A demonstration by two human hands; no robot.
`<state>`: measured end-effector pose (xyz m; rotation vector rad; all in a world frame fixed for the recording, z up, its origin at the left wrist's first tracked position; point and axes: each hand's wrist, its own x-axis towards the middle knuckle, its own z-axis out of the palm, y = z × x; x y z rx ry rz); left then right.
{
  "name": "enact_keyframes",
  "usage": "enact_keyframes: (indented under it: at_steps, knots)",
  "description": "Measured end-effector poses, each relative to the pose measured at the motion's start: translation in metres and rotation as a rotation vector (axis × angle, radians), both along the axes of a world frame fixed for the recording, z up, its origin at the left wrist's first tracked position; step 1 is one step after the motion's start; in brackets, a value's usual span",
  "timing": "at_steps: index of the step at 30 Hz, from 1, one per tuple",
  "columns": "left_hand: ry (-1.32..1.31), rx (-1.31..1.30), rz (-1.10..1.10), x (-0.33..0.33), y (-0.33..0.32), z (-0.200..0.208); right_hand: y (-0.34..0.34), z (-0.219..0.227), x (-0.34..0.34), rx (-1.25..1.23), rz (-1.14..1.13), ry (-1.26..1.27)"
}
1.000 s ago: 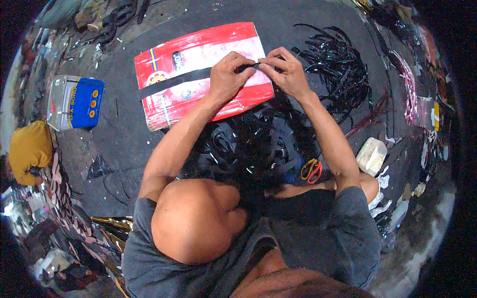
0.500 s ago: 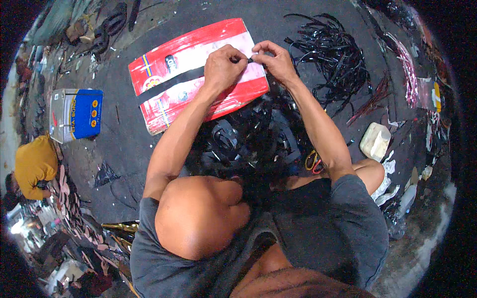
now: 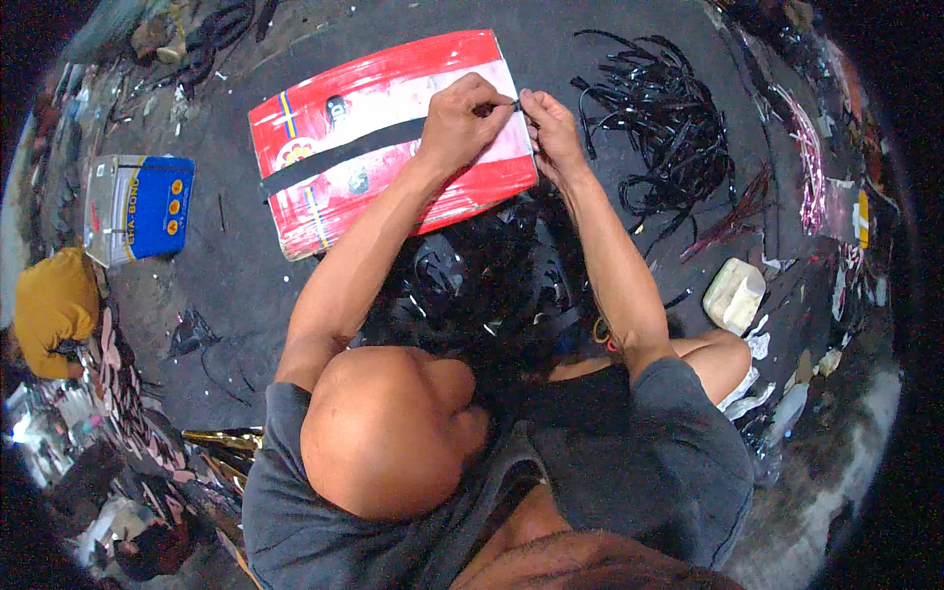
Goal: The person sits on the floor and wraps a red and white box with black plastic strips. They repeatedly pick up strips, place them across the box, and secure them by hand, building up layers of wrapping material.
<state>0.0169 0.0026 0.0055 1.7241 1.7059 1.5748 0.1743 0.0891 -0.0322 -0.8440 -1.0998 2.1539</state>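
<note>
Across the dark ground before you lies a red-and-white board, turned slightly so that its right end sits farther from you; a black strip runs lengthwise over its middle, flat from the left edge to the spot where your left hand covers it; this hand is above the right half of the board, thumb and fingertips pinched on the strip near the right edge; your right hand is just beside it at that edge, thumb and forefinger nipping the strip's end, so that the fingertips of both hands nearly meet; to the right of the board spreads a tangle of shiny black strips, with reddish strands near it; between the board and you, black scraps lie in a dark heap; a white block sits farther out on the right; well apart on the left stands a blue-and-grey container
</note>
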Motion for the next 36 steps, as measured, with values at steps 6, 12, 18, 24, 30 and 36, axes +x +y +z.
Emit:
enact_keyframes:
  at_steps: [6, 12, 18, 24, 30, 36]
  knots:
    - [-0.019, -0.022, 0.017, 0.004, 0.006, -0.001, -0.004, 0.016, -0.003, -0.21, -0.091, 0.055]
    - [0.002, 0.018, 0.018, 0.006, 0.006, -0.001, 0.023, 0.049, -0.035, 1.008, -0.183, -0.858]
    - [0.014, -0.036, -0.008, 0.002, 0.001, 0.003, 0.029, 0.024, -0.036, 0.949, -0.244, -0.826]
    - [0.02, 0.004, -0.011, -0.001, 0.004, -0.004, 0.04, -0.03, -0.028, 0.902, -0.311, -0.833]
    - [0.005, 0.0, -0.031, 0.009, 0.011, 0.003, 0.078, -0.159, 0.053, 1.118, -0.184, -1.211]
    - [0.013, 0.0, 0.006, 0.0, -0.001, -0.005, 0.061, -0.111, 0.061, 0.739, -0.056, -1.539]
